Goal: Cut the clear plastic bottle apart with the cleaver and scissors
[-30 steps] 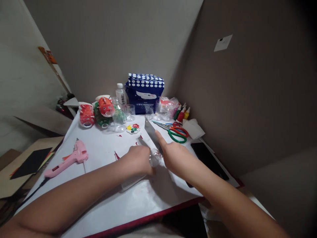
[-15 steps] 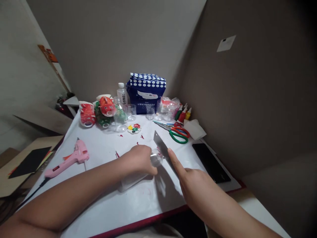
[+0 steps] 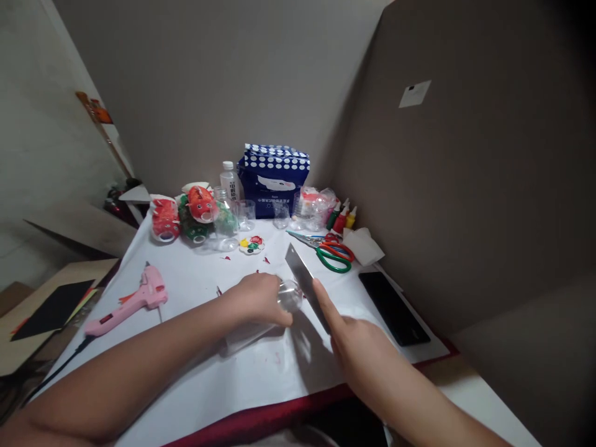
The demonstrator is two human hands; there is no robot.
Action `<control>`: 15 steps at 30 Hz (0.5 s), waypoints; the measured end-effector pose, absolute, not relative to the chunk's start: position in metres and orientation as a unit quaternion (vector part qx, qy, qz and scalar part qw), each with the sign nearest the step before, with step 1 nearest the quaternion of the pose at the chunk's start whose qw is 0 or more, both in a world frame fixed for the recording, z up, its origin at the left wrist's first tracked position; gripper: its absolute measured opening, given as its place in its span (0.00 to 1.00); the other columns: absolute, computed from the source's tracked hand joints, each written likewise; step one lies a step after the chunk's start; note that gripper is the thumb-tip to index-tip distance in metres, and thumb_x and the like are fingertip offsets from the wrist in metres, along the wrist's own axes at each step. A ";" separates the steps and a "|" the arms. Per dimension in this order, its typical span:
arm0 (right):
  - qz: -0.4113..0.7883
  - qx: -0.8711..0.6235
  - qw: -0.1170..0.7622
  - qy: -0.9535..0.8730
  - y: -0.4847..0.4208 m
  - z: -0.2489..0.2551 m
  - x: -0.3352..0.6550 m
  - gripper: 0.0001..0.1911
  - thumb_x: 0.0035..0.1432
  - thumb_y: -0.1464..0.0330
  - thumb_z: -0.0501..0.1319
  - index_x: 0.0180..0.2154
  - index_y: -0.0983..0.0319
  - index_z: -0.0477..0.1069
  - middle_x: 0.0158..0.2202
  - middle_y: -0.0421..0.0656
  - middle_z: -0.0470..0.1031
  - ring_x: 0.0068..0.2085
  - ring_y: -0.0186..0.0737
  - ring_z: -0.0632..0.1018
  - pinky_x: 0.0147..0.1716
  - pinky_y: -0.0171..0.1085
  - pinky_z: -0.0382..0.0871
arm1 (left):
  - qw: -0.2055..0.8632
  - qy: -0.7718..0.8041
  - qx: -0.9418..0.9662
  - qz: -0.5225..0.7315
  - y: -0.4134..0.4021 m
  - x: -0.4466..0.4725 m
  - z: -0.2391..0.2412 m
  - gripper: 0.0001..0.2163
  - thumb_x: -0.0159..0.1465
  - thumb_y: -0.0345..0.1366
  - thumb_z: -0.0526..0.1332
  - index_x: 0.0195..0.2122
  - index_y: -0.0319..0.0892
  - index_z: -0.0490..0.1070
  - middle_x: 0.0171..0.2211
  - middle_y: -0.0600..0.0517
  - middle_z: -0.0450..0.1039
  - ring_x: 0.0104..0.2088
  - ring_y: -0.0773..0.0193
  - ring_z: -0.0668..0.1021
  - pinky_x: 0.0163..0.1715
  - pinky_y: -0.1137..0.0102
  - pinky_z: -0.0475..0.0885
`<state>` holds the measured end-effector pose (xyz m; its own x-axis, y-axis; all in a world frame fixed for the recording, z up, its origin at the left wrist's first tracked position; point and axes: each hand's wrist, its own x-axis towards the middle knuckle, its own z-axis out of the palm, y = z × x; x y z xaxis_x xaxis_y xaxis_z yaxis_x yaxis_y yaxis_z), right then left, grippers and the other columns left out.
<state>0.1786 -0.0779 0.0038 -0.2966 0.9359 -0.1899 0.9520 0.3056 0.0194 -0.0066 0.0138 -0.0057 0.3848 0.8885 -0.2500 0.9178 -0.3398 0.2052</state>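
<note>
The left hand (image 3: pixel 258 298) is pinning a clear plastic bottle (image 3: pixel 289 297) on its side on the white surface (image 3: pixel 195 279). The right hand (image 3: pixel 358 338) is clasping a broad knife (image 3: pixel 302 278), forefinger along the spine, blade seemingly touching the bottle. Keeping the left fingers clear of the edge looks wise.

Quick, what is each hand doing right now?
Left hand: closed on the clear plastic bottle.
Right hand: closed on the knife.

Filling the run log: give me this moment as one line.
left hand: pins bottle on table | right hand: holds knife, blade at bottle's end
</note>
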 end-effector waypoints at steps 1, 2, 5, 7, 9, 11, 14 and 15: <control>-0.047 0.598 0.086 0.795 -0.088 -0.001 0.184 0.52 0.48 0.85 0.50 0.66 0.66 0.19 0.29 0.45 0.79 0.26 0.44 0.78 0.22 0.35 0.57 | 0.166 0.548 0.819 -0.040 0.015 -0.008 -0.007 0.22 0.42 0.54 0.63 0.33 0.43 0.74 0.33 0.46 0.78 0.34 0.52 0.78 0.25 0.68 0.68; -0.049 0.600 0.084 0.794 -0.096 -0.005 0.188 0.53 0.46 0.85 0.50 0.66 0.66 0.18 0.29 0.45 0.79 0.26 0.43 0.78 0.23 0.35 0.57 | 0.173 0.544 0.820 -0.036 0.016 -0.009 -0.009 0.22 0.42 0.54 0.63 0.33 0.43 0.74 0.33 0.46 0.77 0.34 0.52 0.78 0.24 0.68 0.67; -0.038 0.597 0.089 0.797 -0.099 -0.005 0.191 0.54 0.45 0.86 0.50 0.66 0.65 0.19 0.28 0.44 0.79 0.26 0.42 0.78 0.22 0.35 0.57 | 0.181 0.549 0.815 -0.044 0.017 -0.007 -0.010 0.22 0.43 0.54 0.62 0.33 0.42 0.74 0.31 0.46 0.77 0.32 0.53 0.78 0.23 0.68 0.66; -0.025 0.585 0.099 0.804 -0.086 0.003 0.185 0.53 0.46 0.84 0.52 0.67 0.66 0.23 0.28 0.45 0.78 0.26 0.43 0.78 0.22 0.35 0.57 | 0.174 0.557 0.811 -0.050 0.016 -0.005 -0.009 0.22 0.44 0.53 0.62 0.34 0.41 0.74 0.31 0.46 0.77 0.32 0.53 0.78 0.24 0.69 0.66; -0.011 0.576 0.104 0.811 -0.067 0.014 0.173 0.52 0.48 0.82 0.55 0.67 0.66 0.26 0.28 0.46 0.78 0.26 0.44 0.78 0.22 0.34 0.58 | 0.158 0.557 0.814 -0.050 0.015 -0.003 -0.007 0.23 0.43 0.53 0.62 0.35 0.40 0.74 0.32 0.46 0.77 0.33 0.53 0.78 0.24 0.69 0.66; -0.001 0.570 0.100 0.816 -0.048 0.023 0.162 0.52 0.49 0.81 0.56 0.67 0.67 0.26 0.29 0.46 0.78 0.28 0.44 0.78 0.24 0.33 0.59 | 0.152 0.557 0.815 -0.050 0.014 -0.001 -0.005 0.24 0.42 0.53 0.63 0.34 0.40 0.74 0.33 0.45 0.77 0.33 0.52 0.78 0.23 0.69 0.66; 0.006 0.563 0.071 0.823 -0.025 0.028 0.157 0.50 0.50 0.80 0.56 0.68 0.63 0.30 0.29 0.47 0.78 0.27 0.42 0.77 0.24 0.32 0.58 | 0.160 0.567 0.806 -0.050 0.013 -0.002 -0.004 0.23 0.41 0.53 0.63 0.33 0.42 0.74 0.33 0.44 0.78 0.33 0.51 0.79 0.23 0.68 0.67; -0.004 0.561 0.048 0.826 -0.020 0.028 0.159 0.47 0.52 0.79 0.55 0.68 0.62 0.32 0.29 0.46 0.77 0.26 0.41 0.76 0.23 0.32 0.57 | 0.158 0.571 0.804 -0.047 0.013 -0.003 -0.005 0.22 0.42 0.53 0.63 0.33 0.42 0.74 0.33 0.44 0.78 0.33 0.51 0.78 0.23 0.68 0.67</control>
<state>0.1593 -0.0202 0.0282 -0.3648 0.9273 -0.0844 0.9280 0.3694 0.0476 -0.0029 0.0129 -0.0048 0.3434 0.9038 -0.2554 0.9333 -0.2978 0.2009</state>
